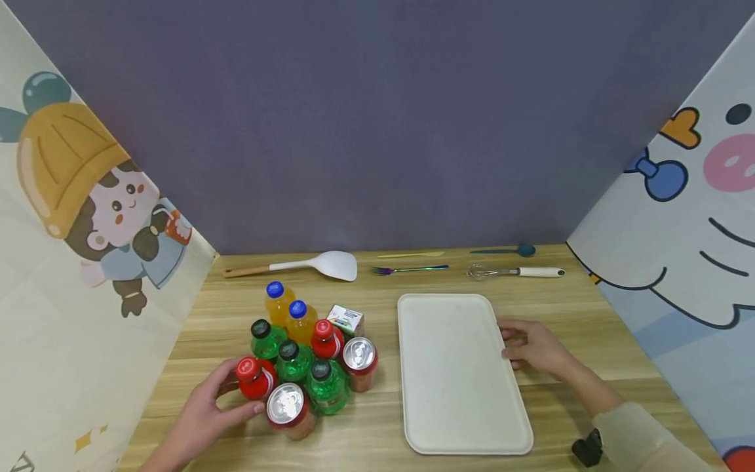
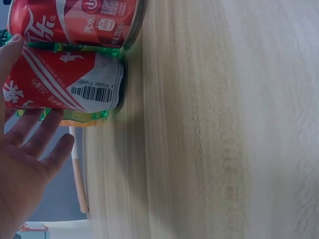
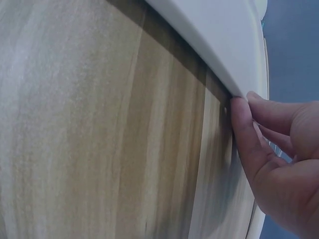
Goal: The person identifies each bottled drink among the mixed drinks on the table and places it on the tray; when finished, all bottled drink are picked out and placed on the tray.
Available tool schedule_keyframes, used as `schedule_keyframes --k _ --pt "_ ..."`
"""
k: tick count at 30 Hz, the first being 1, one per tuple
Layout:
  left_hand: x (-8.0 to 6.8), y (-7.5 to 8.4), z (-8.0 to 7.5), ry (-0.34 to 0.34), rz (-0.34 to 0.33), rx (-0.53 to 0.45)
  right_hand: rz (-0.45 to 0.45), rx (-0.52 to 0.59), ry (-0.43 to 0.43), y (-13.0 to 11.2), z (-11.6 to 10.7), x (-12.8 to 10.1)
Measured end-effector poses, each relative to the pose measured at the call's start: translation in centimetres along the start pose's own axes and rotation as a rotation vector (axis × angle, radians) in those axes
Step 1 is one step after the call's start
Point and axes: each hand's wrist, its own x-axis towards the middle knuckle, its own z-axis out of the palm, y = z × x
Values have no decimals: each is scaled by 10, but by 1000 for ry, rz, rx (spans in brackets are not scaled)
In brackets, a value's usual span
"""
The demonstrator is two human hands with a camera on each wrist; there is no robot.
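My left hand (image 1: 206, 408) is around the near-left side of a red-capped bottle (image 1: 255, 380), its thumb by a red can (image 1: 287, 404). In the left wrist view the fingers (image 2: 42, 134) are spread loosely against the red bottle (image 2: 65, 82), and the thumb tip lies at the can (image 2: 79, 22). A cream rectangular tray (image 1: 463, 373) lies flat on the right half of the table. My right hand (image 1: 533, 347) pinches its right rim, thumb and fingertips meeting at the tray's edge (image 3: 219, 64) in the right wrist view.
Beside the left hand stand several green bottles (image 1: 327, 390), orange drinks (image 1: 302, 321), another red bottle (image 1: 326, 341), a second can (image 1: 360, 360) and a small carton (image 1: 345, 319). Behind lie a spatula (image 1: 333, 265), fork (image 1: 407, 269), knife (image 1: 411, 254), spoon (image 1: 525, 250) and whisk (image 1: 519, 271).
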Motion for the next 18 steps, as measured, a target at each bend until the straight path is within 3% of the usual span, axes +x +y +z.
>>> schedule_keyframes --k 18 --pt "2 0 5 19 -104 -48 68 -10 32 2 3 2"
